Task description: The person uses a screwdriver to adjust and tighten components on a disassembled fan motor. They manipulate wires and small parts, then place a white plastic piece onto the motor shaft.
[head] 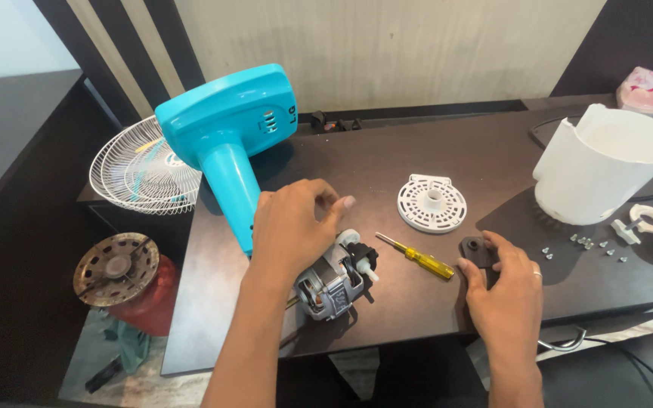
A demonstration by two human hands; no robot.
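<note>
Resting loosely curled on ribbed metal motor point(334, 281), left hand point(290, 230); right hand point(502, 291) pinching flat black plastic piece point(478, 251)

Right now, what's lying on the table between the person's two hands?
In the head view, a yellow-handled screwdriver lies on the dark table between the left hand, over the fan motor, and the right hand.

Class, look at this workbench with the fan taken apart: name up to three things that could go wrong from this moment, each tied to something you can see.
1. The loose screws lie scattered near the white housing; a sweep of the right hand could knock them off and lose them.
2. The motor under the left hand sits near the table's front edge and might roll or fall.
3. The yellow screwdriver lies between both hands and could be pushed away.
</note>
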